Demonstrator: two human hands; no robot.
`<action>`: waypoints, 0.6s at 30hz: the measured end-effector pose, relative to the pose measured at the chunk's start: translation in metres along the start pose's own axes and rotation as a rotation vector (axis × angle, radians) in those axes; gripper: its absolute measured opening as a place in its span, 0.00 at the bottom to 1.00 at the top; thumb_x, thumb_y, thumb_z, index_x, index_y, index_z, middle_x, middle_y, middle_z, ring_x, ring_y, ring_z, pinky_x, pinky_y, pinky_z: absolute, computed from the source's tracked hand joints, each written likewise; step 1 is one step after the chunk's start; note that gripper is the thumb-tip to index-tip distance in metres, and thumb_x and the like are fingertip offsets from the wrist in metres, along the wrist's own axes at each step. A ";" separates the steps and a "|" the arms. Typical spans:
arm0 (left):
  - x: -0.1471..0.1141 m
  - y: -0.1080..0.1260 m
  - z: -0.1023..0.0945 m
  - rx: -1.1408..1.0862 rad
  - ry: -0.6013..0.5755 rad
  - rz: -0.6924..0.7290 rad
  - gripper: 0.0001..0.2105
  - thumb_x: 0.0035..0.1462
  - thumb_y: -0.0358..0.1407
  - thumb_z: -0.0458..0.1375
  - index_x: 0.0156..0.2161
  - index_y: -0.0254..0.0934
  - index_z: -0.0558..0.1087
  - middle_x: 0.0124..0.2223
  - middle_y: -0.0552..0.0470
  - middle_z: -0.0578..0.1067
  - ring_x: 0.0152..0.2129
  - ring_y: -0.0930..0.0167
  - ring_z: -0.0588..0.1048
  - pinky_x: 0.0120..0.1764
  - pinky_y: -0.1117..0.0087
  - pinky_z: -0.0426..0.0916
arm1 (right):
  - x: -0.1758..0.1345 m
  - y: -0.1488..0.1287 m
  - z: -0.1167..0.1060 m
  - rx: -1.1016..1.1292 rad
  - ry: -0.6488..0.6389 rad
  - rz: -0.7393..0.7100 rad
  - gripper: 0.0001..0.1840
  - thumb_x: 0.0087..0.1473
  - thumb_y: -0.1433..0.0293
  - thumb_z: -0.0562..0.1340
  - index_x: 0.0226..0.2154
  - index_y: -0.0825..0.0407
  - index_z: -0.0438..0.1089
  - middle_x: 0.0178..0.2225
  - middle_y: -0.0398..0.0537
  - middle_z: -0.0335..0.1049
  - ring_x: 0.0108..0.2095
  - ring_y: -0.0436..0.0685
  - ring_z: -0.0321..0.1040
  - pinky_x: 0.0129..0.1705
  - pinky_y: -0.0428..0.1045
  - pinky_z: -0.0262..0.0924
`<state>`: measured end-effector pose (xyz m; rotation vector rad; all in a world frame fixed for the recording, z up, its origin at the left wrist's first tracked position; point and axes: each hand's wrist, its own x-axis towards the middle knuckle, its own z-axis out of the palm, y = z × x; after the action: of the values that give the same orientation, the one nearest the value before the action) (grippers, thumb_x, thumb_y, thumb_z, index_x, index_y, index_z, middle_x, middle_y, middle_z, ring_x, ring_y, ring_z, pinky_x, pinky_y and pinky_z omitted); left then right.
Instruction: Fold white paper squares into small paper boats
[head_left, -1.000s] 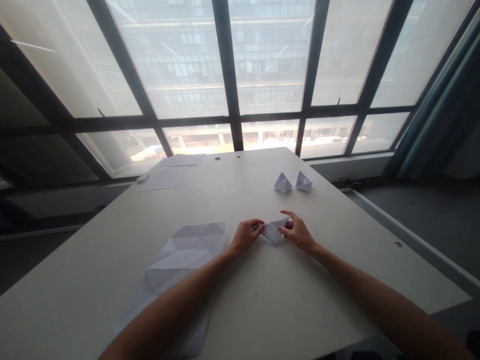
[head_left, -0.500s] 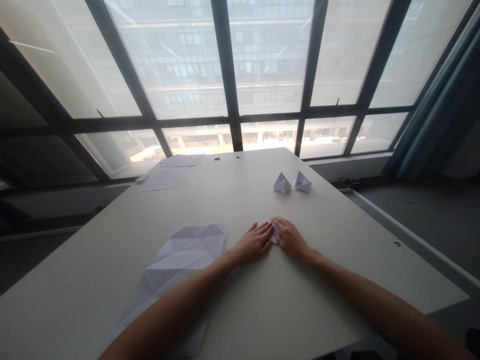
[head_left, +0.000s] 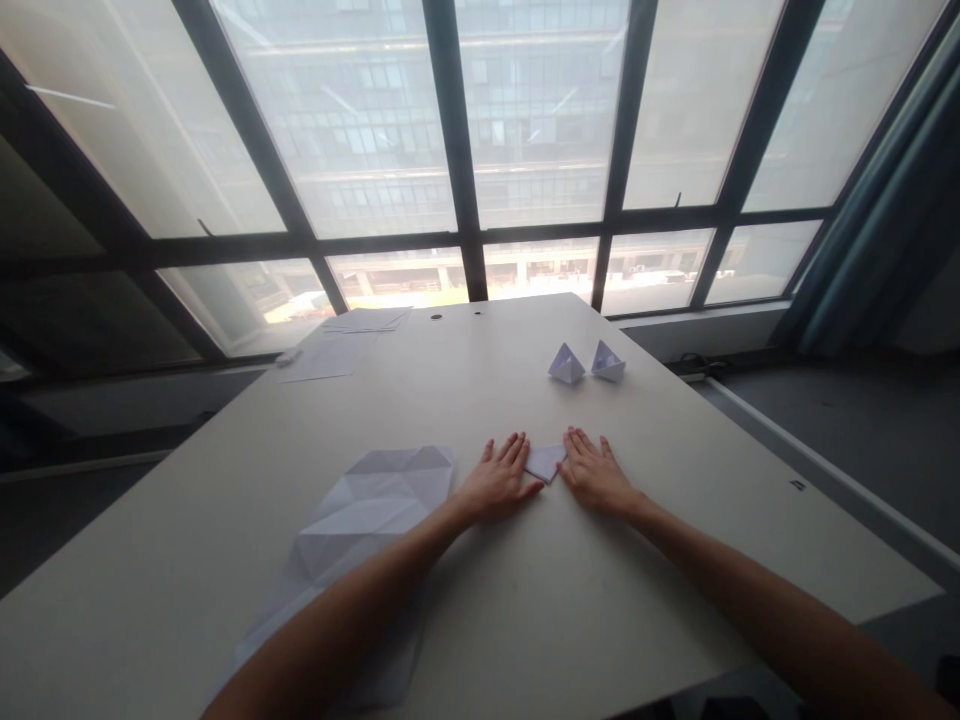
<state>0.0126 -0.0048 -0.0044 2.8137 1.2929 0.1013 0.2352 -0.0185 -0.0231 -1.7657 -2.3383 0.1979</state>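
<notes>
From the head view, both your hands lie palm-down on the white worktop [head_left: 466,395]. Your left hand [head_left: 498,483] presses the left end of a small folded paper [head_left: 547,461], fingers outstretched and slightly apart, gripping nothing. Your right hand [head_left: 595,477] covers the right end, its fingers likewise extended and a little spread. The paper lies flat between them, a point towards you. Beside your left forearm is a creased paper sheet [head_left: 375,490]; beyond your right hand stand two folded paper shapes [head_left: 566,366], just beside each other.
</notes>
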 end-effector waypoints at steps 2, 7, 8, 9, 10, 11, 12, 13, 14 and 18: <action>0.000 -0.003 0.002 -0.001 0.004 -0.052 0.39 0.63 0.57 0.34 0.68 0.28 0.47 0.69 0.36 0.45 0.67 0.57 0.43 0.63 0.47 0.38 | 0.001 0.002 0.001 0.003 0.000 0.025 0.35 0.64 0.58 0.44 0.67 0.62 0.45 0.68 0.61 0.36 0.68 0.64 0.33 0.65 0.68 0.25; 0.003 -0.009 0.011 -0.027 0.019 -0.133 0.39 0.63 0.57 0.35 0.67 0.26 0.48 0.69 0.33 0.46 0.66 0.55 0.44 0.62 0.46 0.41 | 0.000 0.001 0.002 0.005 0.006 0.085 0.36 0.64 0.57 0.46 0.66 0.62 0.46 0.68 0.62 0.36 0.68 0.65 0.33 0.65 0.68 0.27; 0.003 -0.010 0.013 -0.031 0.030 -0.149 0.39 0.63 0.57 0.35 0.67 0.26 0.48 0.69 0.32 0.46 0.66 0.54 0.44 0.62 0.46 0.41 | 0.000 0.001 0.002 0.007 0.013 0.096 0.36 0.64 0.57 0.46 0.66 0.63 0.46 0.68 0.63 0.37 0.68 0.65 0.33 0.65 0.68 0.28; 0.004 -0.011 0.014 -0.034 0.045 -0.165 0.39 0.63 0.57 0.35 0.67 0.25 0.49 0.68 0.32 0.47 0.66 0.54 0.44 0.62 0.46 0.41 | 0.000 0.001 0.003 0.010 0.023 0.104 0.36 0.63 0.57 0.47 0.66 0.63 0.47 0.68 0.64 0.38 0.68 0.65 0.34 0.65 0.67 0.30; 0.005 -0.011 0.016 -0.036 0.061 -0.180 0.39 0.63 0.57 0.36 0.67 0.25 0.49 0.68 0.31 0.47 0.66 0.54 0.44 0.62 0.46 0.41 | 0.000 0.000 0.003 0.012 0.036 0.111 0.35 0.63 0.58 0.47 0.65 0.63 0.48 0.68 0.64 0.39 0.68 0.65 0.35 0.65 0.67 0.31; 0.005 -0.012 0.016 -0.039 0.079 -0.192 0.39 0.64 0.57 0.37 0.67 0.25 0.49 0.68 0.31 0.48 0.66 0.54 0.45 0.62 0.47 0.41 | 0.000 0.000 0.003 0.017 0.055 0.116 0.33 0.64 0.60 0.47 0.65 0.63 0.49 0.67 0.64 0.41 0.68 0.65 0.37 0.65 0.66 0.32; 0.006 -0.013 0.017 -0.043 0.094 -0.200 0.38 0.64 0.56 0.37 0.67 0.26 0.49 0.68 0.31 0.49 0.66 0.54 0.45 0.62 0.47 0.41 | 0.000 0.001 0.002 0.024 0.080 0.122 0.32 0.64 0.62 0.47 0.64 0.62 0.51 0.67 0.63 0.43 0.67 0.65 0.39 0.65 0.66 0.34; 0.007 -0.014 0.016 -0.049 0.103 -0.199 0.36 0.64 0.55 0.38 0.67 0.28 0.50 0.68 0.33 0.49 0.66 0.55 0.46 0.62 0.48 0.41 | 0.001 0.001 0.001 0.037 0.110 0.132 0.29 0.64 0.64 0.47 0.63 0.61 0.54 0.66 0.63 0.47 0.67 0.64 0.42 0.64 0.65 0.35; 0.007 -0.015 0.016 -0.058 0.106 -0.189 0.35 0.65 0.54 0.39 0.67 0.30 0.50 0.68 0.34 0.50 0.66 0.55 0.46 0.62 0.48 0.41 | 0.002 0.001 0.000 0.055 0.143 0.139 0.27 0.64 0.66 0.47 0.62 0.59 0.57 0.65 0.62 0.51 0.65 0.64 0.46 0.64 0.64 0.37; 0.008 -0.018 0.012 -0.103 0.093 -0.123 0.31 0.64 0.53 0.45 0.66 0.39 0.53 0.69 0.42 0.51 0.66 0.57 0.47 0.63 0.47 0.42 | 0.005 0.002 -0.008 0.169 0.240 0.047 0.22 0.64 0.66 0.49 0.55 0.57 0.66 0.57 0.59 0.66 0.58 0.60 0.59 0.61 0.54 0.47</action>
<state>0.0055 0.0127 -0.0169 2.6653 1.4326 0.2893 0.2375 -0.0129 -0.0149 -1.6640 -2.0524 0.1744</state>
